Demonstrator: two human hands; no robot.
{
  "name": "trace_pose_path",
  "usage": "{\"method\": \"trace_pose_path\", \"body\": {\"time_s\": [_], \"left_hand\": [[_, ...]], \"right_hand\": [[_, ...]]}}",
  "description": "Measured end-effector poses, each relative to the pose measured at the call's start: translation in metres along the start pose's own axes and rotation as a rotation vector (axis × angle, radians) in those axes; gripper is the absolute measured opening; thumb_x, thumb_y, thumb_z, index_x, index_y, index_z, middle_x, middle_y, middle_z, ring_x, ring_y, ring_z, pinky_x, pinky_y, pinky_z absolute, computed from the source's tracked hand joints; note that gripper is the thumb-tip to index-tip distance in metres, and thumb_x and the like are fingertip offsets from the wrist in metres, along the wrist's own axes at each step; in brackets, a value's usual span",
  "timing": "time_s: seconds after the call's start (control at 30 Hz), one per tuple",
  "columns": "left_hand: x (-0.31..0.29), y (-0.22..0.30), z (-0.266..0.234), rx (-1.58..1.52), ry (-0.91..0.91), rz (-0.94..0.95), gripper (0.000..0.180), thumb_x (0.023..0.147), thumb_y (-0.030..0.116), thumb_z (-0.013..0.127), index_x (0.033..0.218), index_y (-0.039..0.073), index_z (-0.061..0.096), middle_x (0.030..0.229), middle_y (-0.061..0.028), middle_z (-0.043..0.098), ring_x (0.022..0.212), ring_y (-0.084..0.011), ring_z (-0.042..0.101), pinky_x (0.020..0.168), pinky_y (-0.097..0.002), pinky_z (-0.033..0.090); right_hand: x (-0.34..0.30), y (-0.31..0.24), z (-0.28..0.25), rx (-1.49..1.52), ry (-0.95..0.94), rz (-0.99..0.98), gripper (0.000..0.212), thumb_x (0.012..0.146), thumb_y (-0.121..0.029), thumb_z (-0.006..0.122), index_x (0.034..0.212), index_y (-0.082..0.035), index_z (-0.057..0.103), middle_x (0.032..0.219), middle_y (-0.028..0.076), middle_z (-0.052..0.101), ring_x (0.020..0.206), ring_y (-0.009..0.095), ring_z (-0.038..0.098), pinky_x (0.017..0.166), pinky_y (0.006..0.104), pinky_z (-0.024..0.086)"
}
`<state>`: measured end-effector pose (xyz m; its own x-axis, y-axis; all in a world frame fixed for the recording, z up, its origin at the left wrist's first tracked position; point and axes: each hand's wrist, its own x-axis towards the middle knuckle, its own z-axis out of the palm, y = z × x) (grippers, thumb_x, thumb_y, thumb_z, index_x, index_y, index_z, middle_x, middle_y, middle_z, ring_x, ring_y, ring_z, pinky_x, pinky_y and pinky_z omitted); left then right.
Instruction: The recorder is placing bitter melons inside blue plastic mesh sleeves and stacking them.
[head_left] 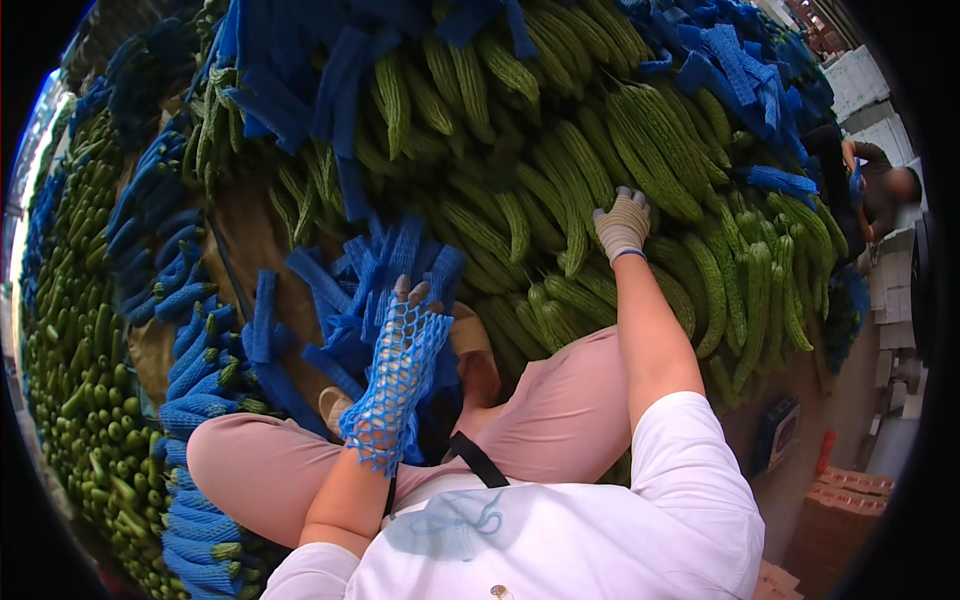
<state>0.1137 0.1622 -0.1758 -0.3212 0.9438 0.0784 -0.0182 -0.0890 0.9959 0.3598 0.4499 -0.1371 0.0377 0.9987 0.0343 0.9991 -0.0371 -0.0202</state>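
Note:
A blue foam net sleeve (400, 385) is stretched around my left hand (408, 310) and wrist, with the gloved fingers poking out at its far end. Those fingers are extended, close to a loose heap of blue net sleeves (345, 275). Farther to the right, my right hand (625, 222), in a beige glove with bare fingertips, reaches onto the pile of green bitter melons (655, 150). Its thumb is apart from the fingers, and the fingertips rest at the lower ends of the melons. What lies under that palm is hidden.
Netted bitter melons (200, 375) are stacked along my left, beside a bank of bare green ones (95, 400). More blue nets (735, 65) lie at the far right. Another person (880, 195) is at the right edge, near a blue-framed device (778, 432) and cartons (845, 500).

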Motion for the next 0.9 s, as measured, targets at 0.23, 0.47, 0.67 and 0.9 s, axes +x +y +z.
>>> {"method": "trace_pose_path", "body": {"time_s": [0.23,0.47,0.67,0.9], "left_hand": [[0.003,0.056,0.015,-0.478,0.059,-0.339,0.084,0.084,0.0,0.06,0.148,0.01,0.006,0.147,-0.0139,0.023,0.128,-0.0235,0.037,0.102,-0.0313,0.037],[-0.003,0.059,0.016,-0.105,-0.131,-0.208,0.101,0.075,0.0,0.071,0.148,0.009,0.001,0.152,-0.0157,0.012,0.129,-0.022,0.035,0.096,-0.0293,0.04],[-0.001,0.097,0.038,0.438,-0.216,0.084,0.099,0.07,0.003,0.077,0.146,0.003,0.013,0.144,-0.0216,0.029,0.126,-0.0289,0.042,0.1,-0.0333,0.037],[0.0,0.083,0.027,0.099,-0.039,-0.163,0.075,0.082,0.007,0.066,0.142,-0.001,0.023,0.132,-0.0159,0.045,0.12,-0.02,0.048,0.099,-0.0298,0.039]], "right_hand": [[0.007,0.005,-0.02,0.045,-0.226,0.101,0.065,0.076,-0.033,0.069,0.13,-0.005,0.046,0.138,0.018,0.04,0.125,0.033,0.042,0.1,0.042,0.041],[-0.027,-0.013,-0.05,1.346,-0.406,-0.027,0.054,0.077,-0.029,0.071,0.119,-0.001,0.053,0.116,0.016,0.057,0.103,0.028,0.058,0.092,0.0394,0.047],[-0.144,-0.083,-0.064,2.197,-1.078,0.278,0.028,0.083,-0.022,0.066,0.101,-0.002,0.057,0.093,0.011,0.063,0.089,0.027,0.063,0.081,0.0428,0.053],[-0.186,-0.111,-0.04,2.19,-1.171,0.31,0.028,0.085,-0.016,0.066,0.109,-0.008,0.053,0.095,0.005,0.059,0.088,0.019,0.06,0.082,0.0341,0.051]]}}
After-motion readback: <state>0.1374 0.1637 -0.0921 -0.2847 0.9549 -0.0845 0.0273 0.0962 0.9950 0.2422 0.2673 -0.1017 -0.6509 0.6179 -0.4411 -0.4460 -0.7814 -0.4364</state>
